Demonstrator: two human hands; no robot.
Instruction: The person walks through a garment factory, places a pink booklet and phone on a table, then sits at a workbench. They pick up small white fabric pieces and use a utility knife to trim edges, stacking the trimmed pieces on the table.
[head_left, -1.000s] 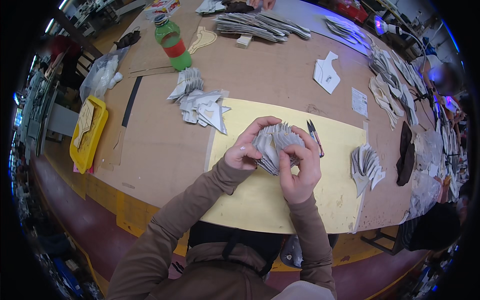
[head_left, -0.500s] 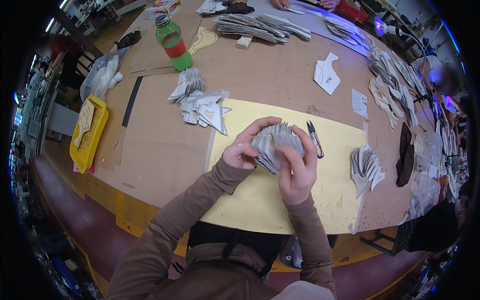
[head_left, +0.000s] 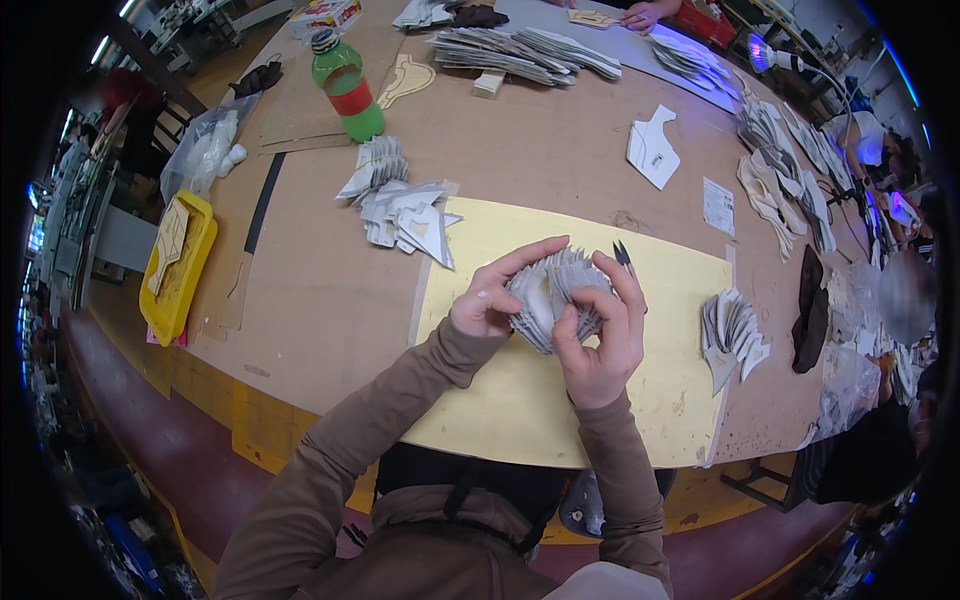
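Observation:
Between my hands is a thick stack of grey-white cut pieces (head_left: 540, 300), fanned at the edges, held above a yellow sheet (head_left: 480, 400). My left hand (head_left: 488, 298) grips the stack's left side, fingers over the far edge and thumb near the front. Curled round the right side, my right hand (head_left: 608, 345) has its thumb and index finger pressed against the pieces. Just beyond the right fingers lies a pair of dark-tipped thread snips (head_left: 622, 254), partly hidden. A fanned pile of similar pieces (head_left: 733, 335) rests to the right, and more piles (head_left: 408, 215) lie to the left.
A green bottle (head_left: 347, 90) with a red label stands at the far left, near a yellow tray (head_left: 190, 290) at the table's left edge. Long stacks of pieces (head_left: 510, 52) lie at the back. A co-worker's hand (head_left: 645, 15) shows at the far edge beside a lamp (head_left: 765, 55).
My right thumb has bent inward and its fingers curl more over the stack, which has opened slightly. The right hand now covers more of the snips. The co-worker's hands have shifted.

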